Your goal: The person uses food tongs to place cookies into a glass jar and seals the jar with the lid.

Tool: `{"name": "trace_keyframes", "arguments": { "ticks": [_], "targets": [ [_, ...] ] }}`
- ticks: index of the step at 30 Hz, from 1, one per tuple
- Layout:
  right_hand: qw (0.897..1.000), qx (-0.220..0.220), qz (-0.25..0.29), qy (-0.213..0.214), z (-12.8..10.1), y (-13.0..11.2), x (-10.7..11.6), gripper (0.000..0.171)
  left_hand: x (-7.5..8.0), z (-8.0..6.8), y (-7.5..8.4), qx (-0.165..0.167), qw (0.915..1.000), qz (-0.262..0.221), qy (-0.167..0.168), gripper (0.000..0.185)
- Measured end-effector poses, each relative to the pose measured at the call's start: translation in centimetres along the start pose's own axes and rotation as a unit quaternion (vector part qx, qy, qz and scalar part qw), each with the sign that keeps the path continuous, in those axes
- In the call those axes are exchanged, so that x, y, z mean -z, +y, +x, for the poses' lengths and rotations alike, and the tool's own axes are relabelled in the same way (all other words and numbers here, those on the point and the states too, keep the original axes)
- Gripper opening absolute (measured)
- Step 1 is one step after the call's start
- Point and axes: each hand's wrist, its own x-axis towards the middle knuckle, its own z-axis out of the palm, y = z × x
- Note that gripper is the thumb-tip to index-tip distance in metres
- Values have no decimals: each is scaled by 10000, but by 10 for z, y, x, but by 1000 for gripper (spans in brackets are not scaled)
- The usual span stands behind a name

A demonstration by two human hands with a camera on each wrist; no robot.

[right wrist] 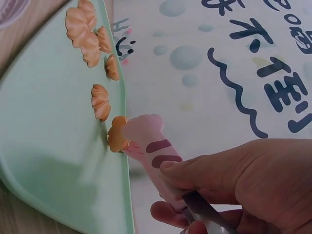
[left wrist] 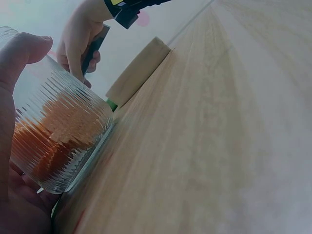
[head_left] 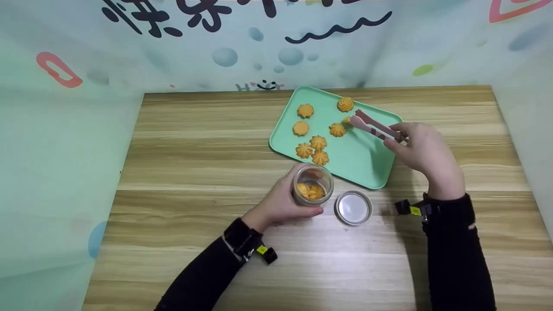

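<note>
Your left hand (head_left: 283, 203), lower centre, wraps the ribbed jar (head_left: 313, 185) of cookies on the worktop (head_left: 194, 172). Your right hand (head_left: 421, 149) pinches pink tongs (head_left: 373, 125) closed on a cookie (head_left: 347, 119) over the green tray (head_left: 363, 160), upper right.

cookies on tray (head_left: 318, 142): 8 | trays (head_left: 367, 170): 1 | jars (head_left: 313, 185): 1 | lids (head_left: 353, 207): 1 | tongs (head_left: 373, 125): 1

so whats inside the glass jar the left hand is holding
The ribbed glass jar, held by the left hand, has orange cookies piled at its bottom, like those on the green tray. Their count cannot be told: ribbed glass and fingers cover the lower ones.
</note>
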Motion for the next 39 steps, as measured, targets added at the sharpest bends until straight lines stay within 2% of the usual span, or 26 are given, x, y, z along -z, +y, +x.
{"name": "trace_keyframes", "arguments": {
  "ticks": [8,17,21,28,39],
  "targets": [
    [9999,46,-56,-133,-4,-4,5,27,0,0,-1,18,10000,-81,4,99],
    [9980,39,-174,-601,-9,-6,12,41,0,0,-1,21,9999,-145,18,97],
    [9984,-42,-104,-563,-8,-8,10,47,0,0,-1,28,9998,-172,15,97],
    [9984,-11,-155,-538,-4,-10,3,46,0,0,-1,-5,9998,-182,0,96],
    [9926,-43,-324,-1166,-2,-11,0,61,0,1,-1,-7,9998,-198,-20,95]
  ]
}}
